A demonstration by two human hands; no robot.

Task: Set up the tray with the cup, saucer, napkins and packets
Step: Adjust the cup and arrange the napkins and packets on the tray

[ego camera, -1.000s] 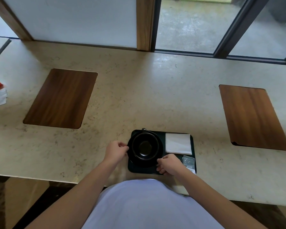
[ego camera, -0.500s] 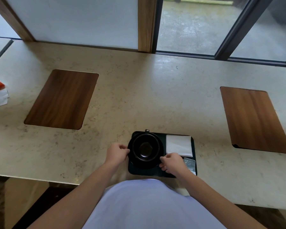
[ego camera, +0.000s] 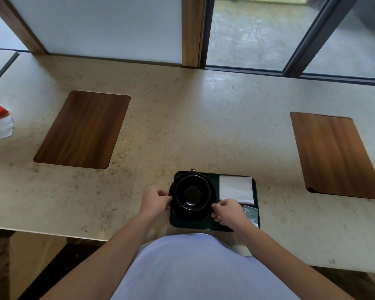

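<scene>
Desk space near the front edge is taken by a dark tray. On its left part a black saucer is set, with a black cup on it. The saucer's rim is gripped by the left hand and the right hand. White napkins are laid on the tray's right, with packets nearer the person.

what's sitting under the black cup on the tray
The black cup sits on a black saucer, which rests on the dark tray. Both hands hold the saucer's rim. The tray surface beneath the saucer is covered.
</scene>
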